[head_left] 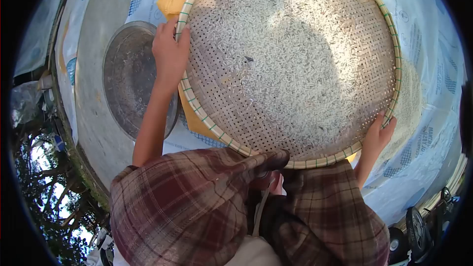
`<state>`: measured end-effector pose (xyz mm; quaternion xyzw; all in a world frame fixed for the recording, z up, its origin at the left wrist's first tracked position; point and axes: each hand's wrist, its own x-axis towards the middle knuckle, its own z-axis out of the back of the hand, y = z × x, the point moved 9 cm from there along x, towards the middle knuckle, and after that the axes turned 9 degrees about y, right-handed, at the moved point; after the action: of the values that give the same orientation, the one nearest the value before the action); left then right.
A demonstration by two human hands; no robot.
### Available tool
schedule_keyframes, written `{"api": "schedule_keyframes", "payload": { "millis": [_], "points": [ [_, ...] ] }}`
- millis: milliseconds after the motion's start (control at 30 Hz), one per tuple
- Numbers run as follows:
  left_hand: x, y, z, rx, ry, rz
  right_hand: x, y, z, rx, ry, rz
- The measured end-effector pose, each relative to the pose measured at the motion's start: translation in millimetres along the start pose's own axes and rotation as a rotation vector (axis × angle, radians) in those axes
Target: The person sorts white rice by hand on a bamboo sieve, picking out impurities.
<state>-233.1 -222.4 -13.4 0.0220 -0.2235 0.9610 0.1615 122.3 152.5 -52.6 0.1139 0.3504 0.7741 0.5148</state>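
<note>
Outdoor ground of smooth grey concrete (pixel 88 93) stretches to the left of the left hand (pixel 170 51), and pale blue-and-white printed plastic sheeting (pixel 436 64) covers the area beyond and to the right of the right hand (pixel 379 135). Green leafy trees (pixel 59 202) show at the lower left, well apart from the hands, and black vehicle wheels (pixel 418 229) stand at the lower right.

Between the hands lies a large round woven bamboo tray (pixel 221 103), its pale rim bound with green stitching. The left hand grips the left rim and the right hand grips the lower right rim, fingers closed around the edge. The near rim touches or nearly touches the brown-and-maroon plaid garment (pixel 172 197), leaving little room toward the body. Beyond the left hand and forearm, bare concrete gives open room past a round grey metal basin (pixel 118 69), which sits just beside that arm and partly behind it.

Yellow sheet-like material (pixel 170 2) shows under the tray's left side. A spread heap of pale grain (pixel 411 93) lies on the sheeting beside the tray's right edge, past the right hand. Loose whitish pieces (pixel 295 69) cover much of the tray's middle, with a small dark fleck (pixel 249 59) among them.
</note>
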Motion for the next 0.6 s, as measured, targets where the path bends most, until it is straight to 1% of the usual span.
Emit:
{"api": "schedule_keyframes", "payload": {
  "millis": [33,67,100,167,200,233,267,300,367,433,467,500,567,600],
  "points": [
    [-4,-16,-2,-0.038,0.051,-0.023,1,-11,5,0.105,0.017,-0.108],
    [-8,-25,-6,-0.077,0.106,-0.044,-1,-7,4,0.089,0.023,-0.107],
    [-3,-14,-5,-0.083,0.113,-0.045,-9,2,-6,0.082,0.019,-0.111],
    [9,31,10,-0.053,-0.007,0.051,-18,41,-27,-0.050,-0.006,0.101],
    [7,32,11,0.001,-0.026,0.045,-19,44,-29,-0.057,-0.002,0.064],
    [5,19,8,0.011,-0.025,0.029,-12,34,-19,-0.043,-0.006,0.052],
    [-5,-1,-6,-0.061,0.049,-0.001,1,6,-3,0.044,0.036,-0.023],
    [-14,-13,-19,-0.137,0.124,-0.019,6,-3,5,0.123,0.083,-0.092],
    [-7,-1,-19,-0.195,0.088,-0.032,-2,1,-1,0.111,0.052,-0.065],
    [3,24,-4,-0.284,0.008,0.116,-13,27,-13,-0.136,-0.081,0.103],
    [0,18,-7,-0.247,0.002,0.044,-10,23,-7,-0.191,-0.127,0.128],
    [-6,16,-13,-0.236,0.001,0.043,-2,12,3,-0.183,-0.121,0.124],
    [-14,-20,-25,-0.284,0.137,0.000,15,-28,11,0.239,0.085,-0.108],
    [-10,-15,-15,-0.282,0.062,0.023,9,-15,10,0.153,0.065,-0.101]
  ]
}}
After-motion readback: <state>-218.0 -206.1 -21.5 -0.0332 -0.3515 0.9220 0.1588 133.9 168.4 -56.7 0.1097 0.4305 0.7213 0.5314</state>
